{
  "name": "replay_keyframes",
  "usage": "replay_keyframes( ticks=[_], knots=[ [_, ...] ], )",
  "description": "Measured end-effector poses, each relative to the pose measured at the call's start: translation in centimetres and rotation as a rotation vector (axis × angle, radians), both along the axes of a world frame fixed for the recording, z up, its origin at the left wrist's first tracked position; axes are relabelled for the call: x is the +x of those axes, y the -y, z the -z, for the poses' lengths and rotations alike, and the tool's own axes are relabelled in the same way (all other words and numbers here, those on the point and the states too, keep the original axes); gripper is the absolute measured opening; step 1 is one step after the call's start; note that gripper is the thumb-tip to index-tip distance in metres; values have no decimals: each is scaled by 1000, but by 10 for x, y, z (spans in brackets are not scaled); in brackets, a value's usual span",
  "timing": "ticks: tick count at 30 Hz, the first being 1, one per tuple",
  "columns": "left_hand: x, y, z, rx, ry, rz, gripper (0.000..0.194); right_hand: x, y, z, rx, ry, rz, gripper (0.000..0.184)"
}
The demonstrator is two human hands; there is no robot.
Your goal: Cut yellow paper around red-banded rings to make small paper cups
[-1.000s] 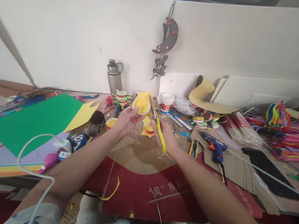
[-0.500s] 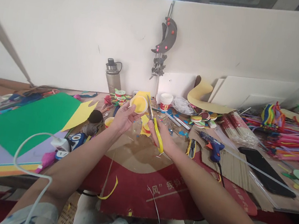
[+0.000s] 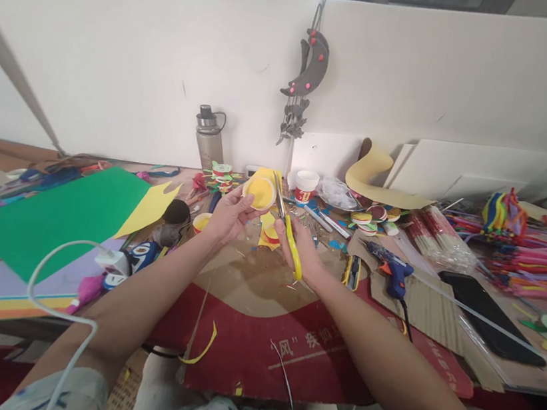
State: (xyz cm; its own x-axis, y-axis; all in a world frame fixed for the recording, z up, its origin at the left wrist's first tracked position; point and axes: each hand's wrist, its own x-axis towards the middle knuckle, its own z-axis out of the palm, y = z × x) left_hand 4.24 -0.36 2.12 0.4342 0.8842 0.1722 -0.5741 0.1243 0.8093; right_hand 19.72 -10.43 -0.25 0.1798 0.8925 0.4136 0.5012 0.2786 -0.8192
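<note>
My left hand (image 3: 232, 218) pinches a round piece with a white rim (image 3: 245, 194), like the end of a paper cup, together with a yellow sheet (image 3: 271, 176). The sheet shows inside the ring and sticks out beyond its far edge. My right hand (image 3: 304, 249) is closed on yellow-handled scissors (image 3: 291, 246), blades pointing away from me at the right edge of the ring and sheet. Whether the blades bite into the sheet I cannot tell. Below them on the table lies a cut yellow piece (image 3: 268, 232), partly hidden.
A glue gun (image 3: 397, 278), a utility knife (image 3: 352, 272) and a black phone (image 3: 490, 318) lie to the right. Green sheet (image 3: 60, 217) covers the left side. Behind stand a bottle (image 3: 209, 139) and a paper cup (image 3: 305, 186). A white cable (image 3: 62, 315) crosses my left arm.
The whole view has shifted slightly. Both hands keep their holds, and the scissors stay at the right edge of the ring and yellow sheet, with only a slight change in angle.
</note>
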Motion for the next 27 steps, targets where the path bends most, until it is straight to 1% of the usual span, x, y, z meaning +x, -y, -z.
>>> replay_keyframes(
  ticks=[6, 11, 15, 19, 23, 25, 27],
  knots=[
    [-2, -2, 0, 26, -2, 16, 60, 1, 4, -6, -3, 47, 5, 54],
    [-4, -3, -1, 49, 0, 22, 58, 1, 4, -7, -2, 29, 14, 55],
    [-5, -3, -4, 26, -15, 18, 55, 1, 3, -5, -8, 33, 11, 54],
    [-5, -3, -6, -20, -10, -37, 50, 0, 4, -4, -23, 37, 6, 54],
    [2, -1, 0, -99, 47, -83, 36, 0, 5, -4, -53, 46, 12, 52],
    [8, 3, 5, -128, 91, -80, 33, 0, 4, -4, -62, 52, 22, 52],
    [12, 6, 8, -119, 121, -76, 34, 0, 2, -4, -58, 58, 37, 50]
  ],
)
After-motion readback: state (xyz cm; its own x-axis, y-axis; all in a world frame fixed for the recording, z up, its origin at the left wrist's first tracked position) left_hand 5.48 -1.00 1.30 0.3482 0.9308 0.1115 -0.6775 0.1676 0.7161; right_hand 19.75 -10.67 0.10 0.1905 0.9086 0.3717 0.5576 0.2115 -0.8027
